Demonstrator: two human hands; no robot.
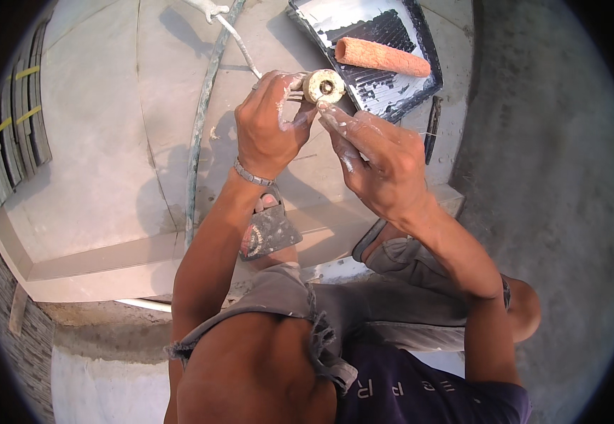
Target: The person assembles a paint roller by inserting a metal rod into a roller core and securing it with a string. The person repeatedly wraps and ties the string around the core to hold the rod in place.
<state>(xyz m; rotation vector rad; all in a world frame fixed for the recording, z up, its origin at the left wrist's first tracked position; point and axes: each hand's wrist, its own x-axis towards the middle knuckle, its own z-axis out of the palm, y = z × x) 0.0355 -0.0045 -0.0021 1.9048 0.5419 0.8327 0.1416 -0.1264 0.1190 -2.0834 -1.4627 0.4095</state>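
Note:
In front of me my left hand (273,121) is closed around a paint roller frame, whose thin white-coated rod (240,44) runs up and left. Its round cream end (324,86) faces up, with a small metal piece in the middle. My right hand (384,159) pinches at the near rim of that end, fingertips touching it. White paint smears both hands. Just beyond, a loose orange roller sleeve (384,58) lies across a black paint tray (420,88) coated with white paint.
A paint-stained pole or hose (201,134) lies along the pale tiled surface (88,141) to the left. A dark stick (432,131) rests right of the tray. Stacked slabs with yellow straps (27,113) stand far left. A step edge (109,265) runs by my sandalled feet.

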